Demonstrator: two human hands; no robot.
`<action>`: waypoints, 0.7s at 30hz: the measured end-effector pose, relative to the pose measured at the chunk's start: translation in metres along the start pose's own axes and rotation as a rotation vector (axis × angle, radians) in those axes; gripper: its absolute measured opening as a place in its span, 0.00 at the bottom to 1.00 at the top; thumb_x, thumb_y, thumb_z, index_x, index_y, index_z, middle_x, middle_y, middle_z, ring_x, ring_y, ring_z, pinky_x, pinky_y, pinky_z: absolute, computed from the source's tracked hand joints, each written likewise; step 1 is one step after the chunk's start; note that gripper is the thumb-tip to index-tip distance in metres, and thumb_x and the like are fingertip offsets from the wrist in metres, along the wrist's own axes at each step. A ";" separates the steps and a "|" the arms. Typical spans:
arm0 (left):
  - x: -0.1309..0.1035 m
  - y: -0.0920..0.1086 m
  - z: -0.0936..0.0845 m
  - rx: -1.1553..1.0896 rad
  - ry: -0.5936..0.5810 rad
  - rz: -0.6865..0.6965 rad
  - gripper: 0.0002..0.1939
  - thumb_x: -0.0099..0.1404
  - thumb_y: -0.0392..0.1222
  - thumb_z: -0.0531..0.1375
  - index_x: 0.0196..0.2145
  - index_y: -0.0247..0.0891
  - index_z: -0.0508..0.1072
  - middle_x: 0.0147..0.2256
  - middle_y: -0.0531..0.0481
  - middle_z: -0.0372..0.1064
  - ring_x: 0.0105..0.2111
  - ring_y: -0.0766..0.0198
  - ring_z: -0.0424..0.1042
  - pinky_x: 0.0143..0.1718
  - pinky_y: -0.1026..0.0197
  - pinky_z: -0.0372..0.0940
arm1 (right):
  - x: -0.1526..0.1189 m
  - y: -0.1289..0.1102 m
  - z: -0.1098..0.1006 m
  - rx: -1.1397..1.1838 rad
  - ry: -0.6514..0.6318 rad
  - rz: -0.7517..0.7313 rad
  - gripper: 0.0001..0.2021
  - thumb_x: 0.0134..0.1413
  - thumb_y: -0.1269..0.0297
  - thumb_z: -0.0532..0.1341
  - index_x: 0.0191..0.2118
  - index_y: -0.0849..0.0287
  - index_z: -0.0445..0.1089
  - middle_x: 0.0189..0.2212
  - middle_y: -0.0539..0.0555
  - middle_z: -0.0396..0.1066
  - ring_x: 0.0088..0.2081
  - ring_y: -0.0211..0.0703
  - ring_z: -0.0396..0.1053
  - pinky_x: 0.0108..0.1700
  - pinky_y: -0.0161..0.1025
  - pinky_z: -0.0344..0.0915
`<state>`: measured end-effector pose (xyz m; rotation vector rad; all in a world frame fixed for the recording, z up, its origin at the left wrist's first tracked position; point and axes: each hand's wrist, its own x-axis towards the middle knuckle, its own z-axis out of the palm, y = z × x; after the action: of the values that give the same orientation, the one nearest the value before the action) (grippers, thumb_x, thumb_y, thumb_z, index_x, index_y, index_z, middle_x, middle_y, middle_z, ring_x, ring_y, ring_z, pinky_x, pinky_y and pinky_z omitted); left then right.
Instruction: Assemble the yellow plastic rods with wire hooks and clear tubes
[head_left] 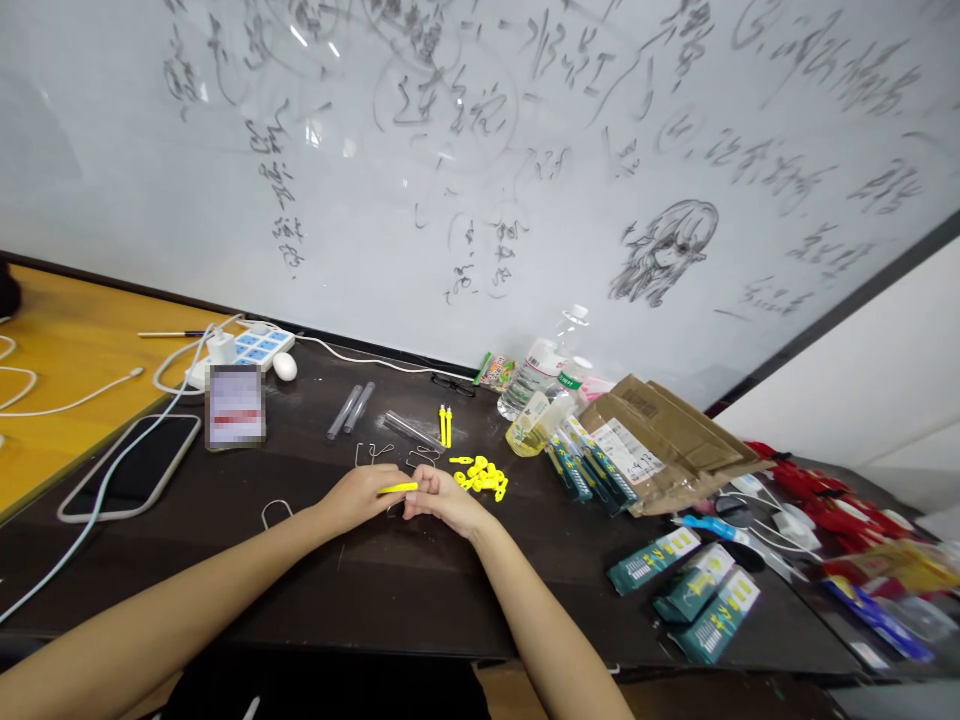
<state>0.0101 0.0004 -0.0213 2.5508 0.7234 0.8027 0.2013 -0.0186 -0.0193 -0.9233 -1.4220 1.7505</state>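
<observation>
Near the middle of the dark table, my left hand (pixel 367 492) is closed on a thin yellow stick (pixel 397 488) that points toward my right hand. My right hand (pixel 442 497) has its fingers pinched together close to the stick's end; what they hold, if anything, is too small to make out. Just beyond it lies a pile of small yellow parts (pixel 484 476). Two yellow sticks (pixel 445 426) stand out behind the pile. Clear tubes (pixel 351 410) and another clear tube (pixel 412 430) lie further back, with bent metal wires (pixel 373 453) between them and my hands.
A phone (pixel 131 470), a cable and a power strip (pixel 259 347) are at the left. Bottles (pixel 536 375), green boxes (pixel 652 560) and a cardboard package (pixel 667 430) stand or lie at the right. A whiteboard (pixel 360 220) rises behind the table.
</observation>
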 end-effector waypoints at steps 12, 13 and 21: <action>0.003 -0.006 -0.008 -0.189 0.030 -0.290 0.11 0.62 0.40 0.50 0.42 0.39 0.62 0.35 0.52 0.68 0.34 0.63 0.68 0.38 0.61 0.60 | -0.001 -0.008 -0.014 -0.224 0.227 -0.099 0.18 0.45 0.51 0.63 0.29 0.59 0.58 0.21 0.47 0.70 0.20 0.33 0.67 0.24 0.32 0.67; 0.003 -0.006 -0.010 -0.191 0.019 -0.298 0.10 0.63 0.42 0.49 0.41 0.39 0.62 0.34 0.52 0.68 0.34 0.63 0.68 0.38 0.61 0.60 | -0.002 -0.008 -0.015 -0.267 0.247 -0.111 0.17 0.46 0.51 0.63 0.29 0.59 0.58 0.20 0.46 0.68 0.20 0.32 0.66 0.22 0.31 0.66; 0.004 0.006 -0.010 -0.246 -0.045 -0.294 0.17 0.67 0.46 0.45 0.49 0.39 0.64 0.32 0.52 0.68 0.31 0.64 0.66 0.36 0.62 0.60 | -0.001 0.001 -0.005 -0.536 0.290 -0.211 0.11 0.55 0.56 0.55 0.30 0.57 0.57 0.23 0.47 0.65 0.22 0.32 0.64 0.22 0.29 0.64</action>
<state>0.0086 -0.0007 -0.0090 2.1729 0.8993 0.6859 0.2059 -0.0176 -0.0204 -1.1926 -1.7466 1.0429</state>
